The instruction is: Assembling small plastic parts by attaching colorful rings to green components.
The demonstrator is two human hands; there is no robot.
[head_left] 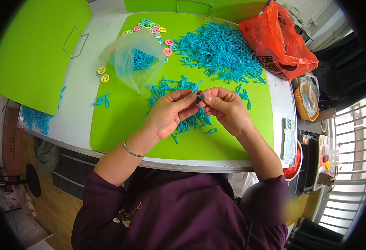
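Note:
My left hand (169, 112) and my right hand (226, 107) meet above the green mat (120, 121), fingertips pinched together on a small blue plastic piece (199, 98). Both hands hover over a loose scatter of blue plastic pieces (178, 89). A much bigger heap of the same blue pieces (220, 52) lies farther back on the mat. A thin bracelet circles my left wrist.
A clear plastic bag (133, 58) with blue pieces lies at the mat's back left, next to several coloured round wheels (153, 28). An orange plastic bag (280, 41) sits at the back right. A phone (289, 139) lies at the table's right edge, a basket (307, 100) beyond it.

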